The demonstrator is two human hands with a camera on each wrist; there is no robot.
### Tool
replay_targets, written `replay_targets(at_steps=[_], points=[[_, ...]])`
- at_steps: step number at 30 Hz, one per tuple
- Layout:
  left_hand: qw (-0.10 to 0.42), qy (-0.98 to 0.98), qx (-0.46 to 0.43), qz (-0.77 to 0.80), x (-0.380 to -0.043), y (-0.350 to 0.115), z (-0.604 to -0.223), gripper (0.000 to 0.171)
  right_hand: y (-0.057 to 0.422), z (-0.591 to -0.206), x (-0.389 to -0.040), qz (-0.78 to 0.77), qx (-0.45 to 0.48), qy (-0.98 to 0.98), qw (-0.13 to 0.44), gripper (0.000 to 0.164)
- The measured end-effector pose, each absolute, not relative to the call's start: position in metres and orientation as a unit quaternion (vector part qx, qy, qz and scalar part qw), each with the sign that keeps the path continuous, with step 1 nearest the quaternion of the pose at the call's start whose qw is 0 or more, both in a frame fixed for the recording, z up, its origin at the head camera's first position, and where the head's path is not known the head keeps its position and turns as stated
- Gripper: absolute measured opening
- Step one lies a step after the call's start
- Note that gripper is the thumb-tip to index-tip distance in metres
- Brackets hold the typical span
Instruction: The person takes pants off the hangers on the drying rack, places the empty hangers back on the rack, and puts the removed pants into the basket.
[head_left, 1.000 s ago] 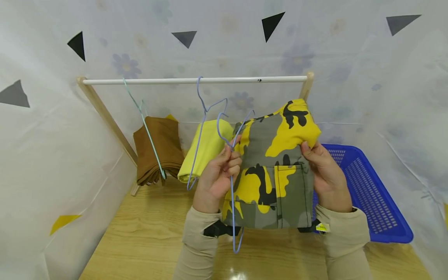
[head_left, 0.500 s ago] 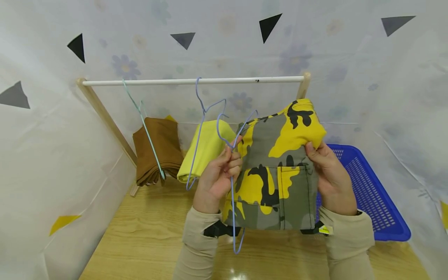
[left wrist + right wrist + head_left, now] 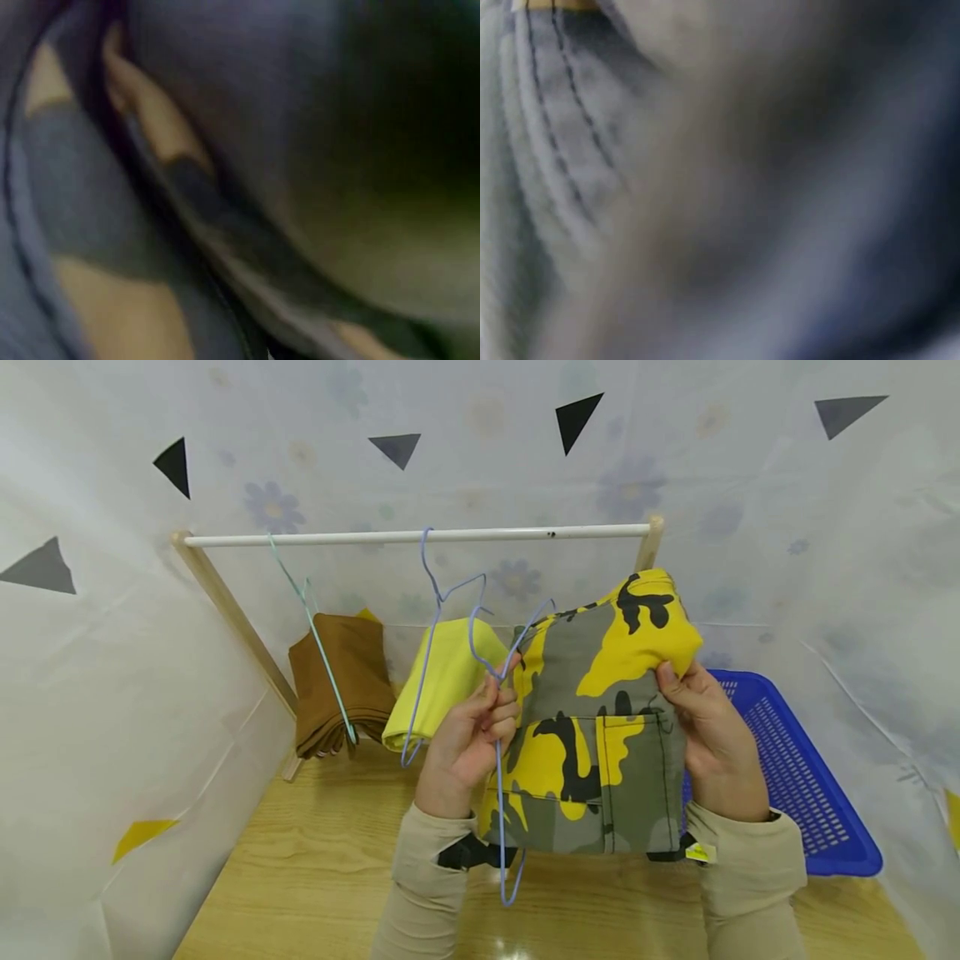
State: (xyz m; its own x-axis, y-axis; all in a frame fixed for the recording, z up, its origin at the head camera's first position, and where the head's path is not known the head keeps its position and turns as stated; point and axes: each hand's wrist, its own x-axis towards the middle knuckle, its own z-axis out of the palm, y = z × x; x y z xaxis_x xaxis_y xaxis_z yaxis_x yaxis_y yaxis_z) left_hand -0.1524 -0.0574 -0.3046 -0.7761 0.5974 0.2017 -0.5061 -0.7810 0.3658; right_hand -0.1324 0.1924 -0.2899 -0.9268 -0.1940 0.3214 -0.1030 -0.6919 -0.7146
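Observation:
In the head view my left hand (image 3: pixel 472 735) pinches a lavender wire hanger (image 3: pixel 501 793) just below its hook. Beside it, my right hand (image 3: pixel 708 727) grips the right edge of folded yellow, grey and black camouflage trousers (image 3: pixel 577 743), thumb in front. One side of the hanger stands in front of the trousers' left edge; most of its far side is hidden. The trousers are held up in front of the table. Cloth fills much of the left wrist view, where the trousers (image 3: pixel 97 187) look blurred. The right wrist view shows stitched trouser cloth (image 3: pixel 562 112), mostly blurred.
A white rail (image 3: pixel 360 537) on wooden posts spans the back. From it hang brown folded cloth (image 3: pixel 345 677) on a mint hanger (image 3: pixel 327 668) and yellow folded cloth (image 3: pixel 450 668) on another lavender hanger (image 3: pixel 427 652). A blue basket (image 3: pixel 832 785) stands at right on the wooden table (image 3: pixel 315 868).
The trousers and my right hand have shifted slightly to the right. My left hand stays almost in place with its grip on the hanger. The last half second shows hardly any motion.

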Motion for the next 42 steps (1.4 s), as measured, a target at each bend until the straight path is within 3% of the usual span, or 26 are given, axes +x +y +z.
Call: replay_targets(at_steps=[9, 15, 21, 27, 34, 42], points=[[0.297, 0.150, 0.144, 0.932, -0.154, -0.055, -0.308, 0.048, 0.191, -0.289, -0.130, -0.932, -0.226, 0.270, 0.089, 0.032], [0.304, 0.133, 0.144, 0.932, -0.154, -0.056, -0.309, 0.047, 0.193, -0.287, -0.128, -0.928, -0.214, 0.299, 0.057, 0.030], [0.305, 0.126, 0.145, 0.933, -0.154, -0.057, -0.310, 0.047, 0.194, -0.286, -0.125, -0.939, -0.231, 0.239, 0.088, 0.030], [0.298, 0.135, 0.142, 0.934, -0.155, -0.058, -0.311, 0.048, 0.196, -0.285, -0.124, -0.941, -0.229, 0.236, 0.078, 0.031], [0.282, 0.146, 0.102, 0.943, -0.157, -0.060, -0.314, 0.038, 0.200, -0.281, -0.121, -0.944, -0.242, 0.210, 0.077, 0.031], [0.308, 0.082, 0.099, 0.943, -0.163, -0.066, -0.321, 0.036, 0.200, -0.277, -0.118, -0.948, -0.243, 0.199, 0.052, 0.032]])
